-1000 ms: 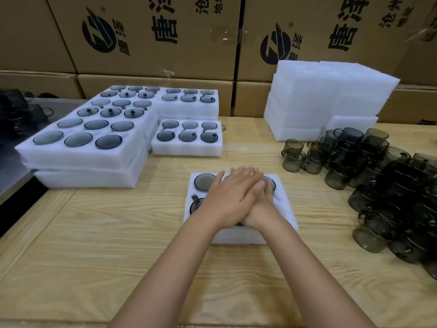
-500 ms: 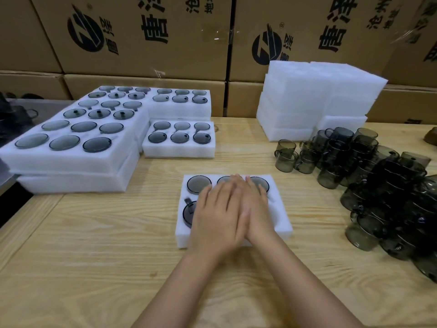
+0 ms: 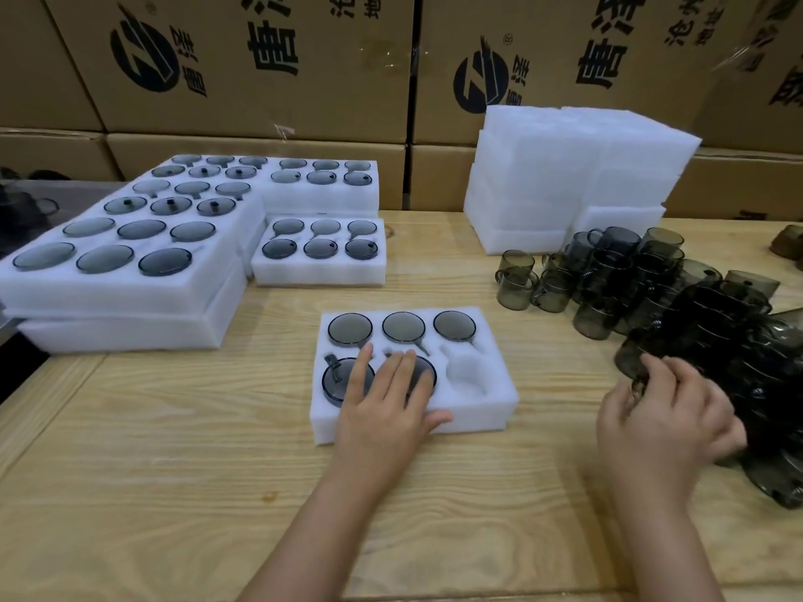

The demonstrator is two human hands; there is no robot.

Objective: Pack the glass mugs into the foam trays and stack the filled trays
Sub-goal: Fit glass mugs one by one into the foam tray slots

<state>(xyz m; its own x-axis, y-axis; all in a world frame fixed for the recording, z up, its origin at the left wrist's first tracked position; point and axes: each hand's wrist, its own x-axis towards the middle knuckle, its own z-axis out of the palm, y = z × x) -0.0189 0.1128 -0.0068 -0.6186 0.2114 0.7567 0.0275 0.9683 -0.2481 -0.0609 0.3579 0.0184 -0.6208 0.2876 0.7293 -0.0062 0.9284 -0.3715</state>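
Across pale wooden table (image 3: 174,449), pressing straight-fingered left hand (image 3: 382,410) onto smoky grey glass mugs (image 3: 336,380) in white rectangular foam tray (image 3: 482,410); well apart, curling right hand (image 3: 665,419) against heap of loose mugs (image 3: 717,323), grasp impossible to tell.

Five smoky glass mugs (image 3: 404,327) in white six-pocket foam tray (image 3: 478,412)

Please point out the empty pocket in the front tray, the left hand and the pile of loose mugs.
empty pocket (image 3: 468,376): head view, its white foam floor.
left hand (image 3: 384,410): head view, back of the hand.
pile of loose mugs (image 3: 704,328): head view, a dark mug mid-pile.
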